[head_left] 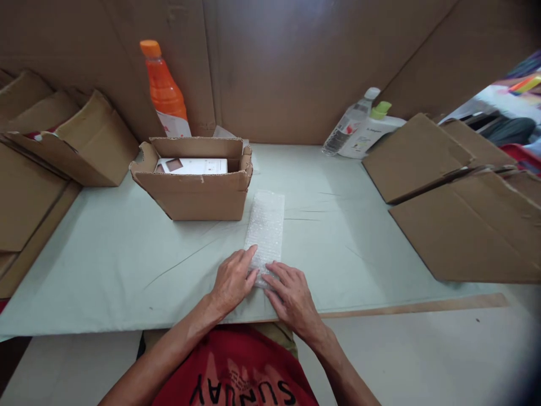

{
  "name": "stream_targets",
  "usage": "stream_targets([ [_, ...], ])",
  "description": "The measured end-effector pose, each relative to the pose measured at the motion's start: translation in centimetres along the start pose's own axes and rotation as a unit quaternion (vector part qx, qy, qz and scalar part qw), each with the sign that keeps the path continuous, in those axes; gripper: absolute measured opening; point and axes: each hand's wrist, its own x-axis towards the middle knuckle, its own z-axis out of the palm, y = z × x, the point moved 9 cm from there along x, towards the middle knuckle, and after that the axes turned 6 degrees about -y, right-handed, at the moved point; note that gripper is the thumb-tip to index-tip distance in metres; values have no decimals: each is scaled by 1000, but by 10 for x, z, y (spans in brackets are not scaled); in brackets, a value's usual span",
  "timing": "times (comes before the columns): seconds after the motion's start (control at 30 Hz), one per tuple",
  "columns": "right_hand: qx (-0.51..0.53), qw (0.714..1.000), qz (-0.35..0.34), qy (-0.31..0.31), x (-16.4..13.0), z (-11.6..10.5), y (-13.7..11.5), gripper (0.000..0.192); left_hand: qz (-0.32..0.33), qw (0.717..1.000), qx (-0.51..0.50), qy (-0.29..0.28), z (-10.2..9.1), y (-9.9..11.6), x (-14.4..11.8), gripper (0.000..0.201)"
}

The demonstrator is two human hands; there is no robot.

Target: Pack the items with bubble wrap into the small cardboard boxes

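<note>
A narrow strip of bubble wrap (266, 225) lies lengthwise on the pale green cloth in front of me. My left hand (234, 279) rests at its near left edge, index finger and thumb apart and touching the plastic. Across the near right corner, my right hand (292, 294) lies with its fingers spread on the wrap. Both hands are open, and neither is closed around anything. Just beyond my left hand stands an open cardboard box (203, 196) with a white printed box (194, 166) inside. The wrap's near end is partly hidden by my fingers.
An orange bottle (165, 93) stands behind the open box. Toward the back right lean a clear bottle (349, 124) and a white bottle (367, 135) with a green cap. Cardboard boxes flank the table at left (91, 144) and right (469, 225). Cardboard walls (296, 73) close the back.
</note>
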Motion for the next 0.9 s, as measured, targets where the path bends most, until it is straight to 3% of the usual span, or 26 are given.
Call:
stream_targets([
  [0.1, 43, 999, -4, 28, 2, -4, 4, 24, 64, 996, -5, 62, -19, 9, -15, 42],
  [0.2, 125, 991, 9, 35, 4, -9, 9, 22, 116, 992, -23, 32, -21, 18, -32, 42],
  [0.33, 213, 975, 60, -8, 3, -6, 20, 21, 57, 997, -57, -5, -15, 8, -40, 40],
  [0.5, 91, 990, 45, 98, -10, -38, 16, 23, -29, 998, -56, -32, -5, -10, -27, 43],
  [0.63, 31, 999, -6, 41, -9, -26, 1, 30, -31, 999, -15, -40, -1, -10, -15, 44],
  [0.8, 54, 998, -7, 28, -3, -12, 2, 23, 51, 998, -2, 31, -22, 8, -27, 41],
  [0.9, 136, 991, 13, -6, -2, -11, 6, 24, 108, 993, -37, 0, -24, 19, -42, 42],
])
